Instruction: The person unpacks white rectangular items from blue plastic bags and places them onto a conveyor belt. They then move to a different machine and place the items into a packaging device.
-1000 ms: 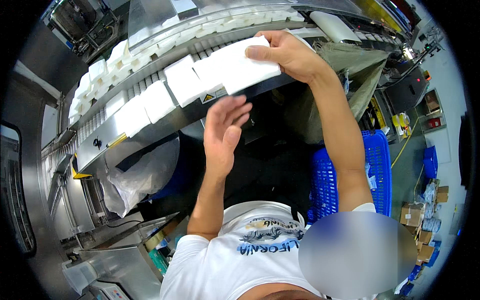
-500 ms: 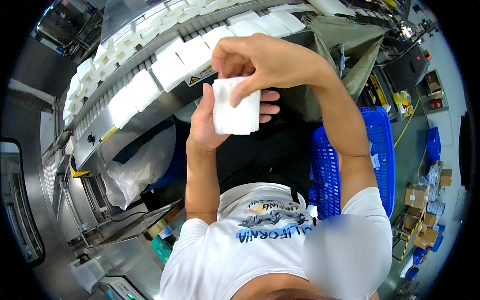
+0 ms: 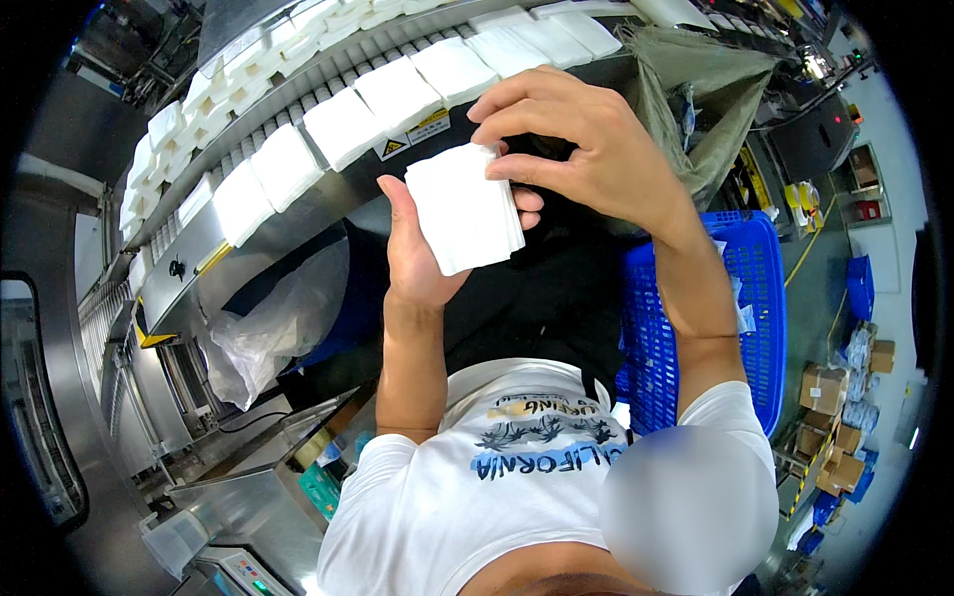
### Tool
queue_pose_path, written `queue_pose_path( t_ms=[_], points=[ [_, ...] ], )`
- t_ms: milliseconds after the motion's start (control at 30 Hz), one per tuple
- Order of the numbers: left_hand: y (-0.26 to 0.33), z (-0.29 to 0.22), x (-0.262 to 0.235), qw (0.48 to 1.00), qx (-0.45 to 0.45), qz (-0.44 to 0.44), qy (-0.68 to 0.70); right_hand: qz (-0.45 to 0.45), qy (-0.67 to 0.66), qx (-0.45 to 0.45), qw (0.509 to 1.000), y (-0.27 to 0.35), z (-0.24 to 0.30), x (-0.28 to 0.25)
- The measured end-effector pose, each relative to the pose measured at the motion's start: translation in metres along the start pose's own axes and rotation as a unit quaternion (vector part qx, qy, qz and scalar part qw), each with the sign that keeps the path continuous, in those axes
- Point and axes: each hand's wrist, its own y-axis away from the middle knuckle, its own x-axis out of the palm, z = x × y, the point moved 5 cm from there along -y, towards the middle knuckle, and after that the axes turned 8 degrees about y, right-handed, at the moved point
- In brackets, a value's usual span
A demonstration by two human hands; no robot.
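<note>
Presently, listed from largest to smallest:

Conveyor line [image 3: 328, 194]: steel, curving from the left edge to the top centre of the frame; it carries a long row of white tissue stacks [image 3: 343, 124], all untouched, so most of the handling looks yet to come.

Blue crate [image 3: 755, 298]: right of centre, beside the person; its contents are hardly visible, so the count of finished stacks cannot be told.

Clear plastic bag [image 3: 263, 333]: hanging below the belt, lower left.

Left hand [image 3: 422, 253]: palm up, centre frame, cupped under a tissue stack [image 3: 462, 209] lifted off the line.

Right hand [image 3: 586, 149]: above it, fingers curled and pinching the stack's upper right corner.

Judged status: one stack picked and in hand, being squared or checked; not yet set down anywhere.
</note>
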Motion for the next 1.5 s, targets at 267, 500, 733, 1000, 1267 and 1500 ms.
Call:
queue_pose_path(
  t_ms=[267, 500, 733, 1000, 1267, 1500],
  points=[
    [0.001, 0.000, -0.006, 0.999, 0.019, 0.010, -0.042, -0.025, -0.018, 0.021, 0.999, 0.004, 0.002, 0.004],
    [-0.004, 0.002, -0.002, 0.999, 0.018, 0.010, -0.044, -0.039, 0.006, 0.012, 0.999, 0.006, 0.011, -0.004],
    [-0.003, 0.008, -0.003, 0.999, 0.001, -0.013, -0.041, 0.011, -0.024, 0.071, 0.997, 0.008, 0.009, -0.013],
    [-0.008, 0.011, 0.004, 1.000, 0.001, 0.001, -0.024, 0.023, -0.005, 0.097, 0.995, 0.004, 0.008, -0.014],
    [-0.010, 0.015, 0.003, 1.000, -0.002, 0.009, -0.030, 0.016, -0.013, 0.128, 0.992, 0.009, 0.007, -0.012],
    [-0.006, 0.015, 0.001, 0.999, 0.001, -0.006, -0.053, 0.035, -0.006, 0.122, 0.992, 0.005, 0.008, -0.010]
  ],
)
